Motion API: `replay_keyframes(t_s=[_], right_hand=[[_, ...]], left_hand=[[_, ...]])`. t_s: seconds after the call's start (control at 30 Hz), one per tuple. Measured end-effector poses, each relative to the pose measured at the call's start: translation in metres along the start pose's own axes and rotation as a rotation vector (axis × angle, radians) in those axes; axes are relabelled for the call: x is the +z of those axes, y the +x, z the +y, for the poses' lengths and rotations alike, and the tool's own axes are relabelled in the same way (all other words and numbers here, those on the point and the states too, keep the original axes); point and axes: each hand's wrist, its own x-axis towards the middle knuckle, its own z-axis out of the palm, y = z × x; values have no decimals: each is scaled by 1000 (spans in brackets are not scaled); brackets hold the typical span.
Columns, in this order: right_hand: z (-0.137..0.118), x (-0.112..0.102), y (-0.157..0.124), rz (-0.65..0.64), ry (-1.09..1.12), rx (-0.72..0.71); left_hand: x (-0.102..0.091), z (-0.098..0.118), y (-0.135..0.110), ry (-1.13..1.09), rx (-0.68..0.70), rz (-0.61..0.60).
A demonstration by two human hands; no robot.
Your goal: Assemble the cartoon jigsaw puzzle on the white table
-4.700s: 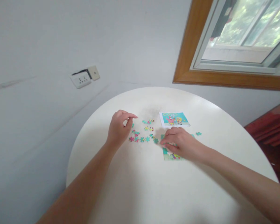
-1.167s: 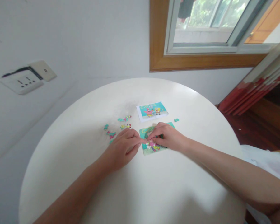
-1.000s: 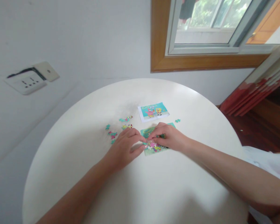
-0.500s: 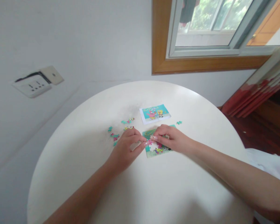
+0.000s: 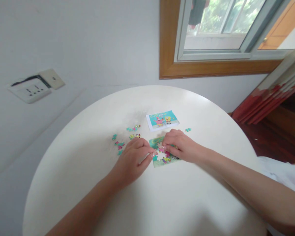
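Note:
A partly filled jigsaw puzzle (image 5: 158, 163) lies flat on the white round table, with a white gap in its left middle. My right hand (image 5: 180, 144) rests over its upper right, thumb and fingertips closed on a pink puzzle piece (image 5: 161, 149) by the gap. At the puzzle's left edge is my left hand (image 5: 132, 160), its thumb and index finger pinched together; whatever is between them is too small to make out. My right hand hides much of the puzzle's right side.
Behind the puzzle lies a reference picture card (image 5: 163, 120) with cartoon figures. Several loose puzzle pieces (image 5: 120, 146) are scattered left of it, and teal pieces (image 5: 188, 129) lie to the right. The table (image 5: 88, 131) meets a wall with a socket (image 5: 30, 90).
My right fingertips have shifted slightly right and down, and the pink piece shows beneath them, apart from my left fingers. My left fingertips are slightly lower at the puzzle's edge.

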Motion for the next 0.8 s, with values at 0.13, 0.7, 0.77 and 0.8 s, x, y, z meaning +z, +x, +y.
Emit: replay_keyframes(t_s=[0.13,0.7,0.77,0.8], right_hand=[[5,-1,-3,-94,-163,25],[-2,-1,-3,-110,-438,-91],[-2,-1,-3,-99,-458,-103],[-2,-1,-3,-94,-463,-106]], left_hand=[[-2,2,-1,58,60,-88],[2,5,-5,18,124,-252],[2,6,-5,14,120,-249],[2,6,-5,13,119,-249]])
